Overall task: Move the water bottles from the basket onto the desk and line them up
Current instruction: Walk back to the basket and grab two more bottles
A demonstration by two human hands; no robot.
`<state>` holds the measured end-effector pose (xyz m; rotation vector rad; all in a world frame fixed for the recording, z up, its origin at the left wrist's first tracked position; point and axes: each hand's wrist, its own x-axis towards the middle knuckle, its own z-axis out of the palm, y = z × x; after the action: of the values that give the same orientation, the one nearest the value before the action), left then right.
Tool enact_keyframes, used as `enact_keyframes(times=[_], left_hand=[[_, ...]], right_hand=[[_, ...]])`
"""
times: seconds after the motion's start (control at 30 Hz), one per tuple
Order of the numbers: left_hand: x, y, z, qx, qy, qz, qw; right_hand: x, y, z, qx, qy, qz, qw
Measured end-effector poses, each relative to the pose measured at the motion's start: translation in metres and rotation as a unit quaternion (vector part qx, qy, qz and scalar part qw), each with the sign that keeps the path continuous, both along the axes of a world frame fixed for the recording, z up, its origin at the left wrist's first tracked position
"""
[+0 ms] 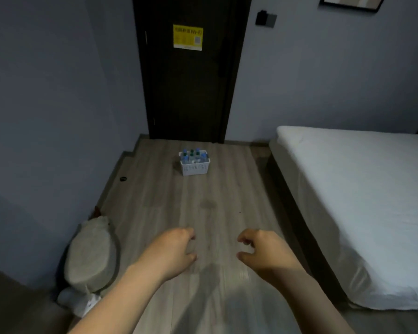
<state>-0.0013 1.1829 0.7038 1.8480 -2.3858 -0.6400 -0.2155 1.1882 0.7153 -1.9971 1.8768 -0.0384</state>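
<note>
Head view: the white basket [195,164] of water bottles [193,155] is seen on the floor [203,213] before the dark door [188,68], well apart from both hands. The left hand [171,251] and right hand [266,251] are held empty, each grip loosely half-curled (no counter is in view). The basket should be approached first, and is best taken by both sides so the bottles are kept upright.

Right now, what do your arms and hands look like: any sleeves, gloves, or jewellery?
Both arms are bare as far as the view shows: no sleeves. The left hand and right hand have no gloves, and I see no rings, watch or bands on either wrist.

Upright blue-capped water bottles [192,155] in white basket [195,168] on floor
</note>
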Motion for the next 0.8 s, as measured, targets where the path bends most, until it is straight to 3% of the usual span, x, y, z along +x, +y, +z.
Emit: enact_keyframes(times=[0.8], left_hand=[[-0.075, -0.393, -0.03, 0.026, 0.0, 0.054, 0.998]], right_hand=[[-0.081, -0.41, -0.022, -0.005, -0.005, 0.071, 0.997]])
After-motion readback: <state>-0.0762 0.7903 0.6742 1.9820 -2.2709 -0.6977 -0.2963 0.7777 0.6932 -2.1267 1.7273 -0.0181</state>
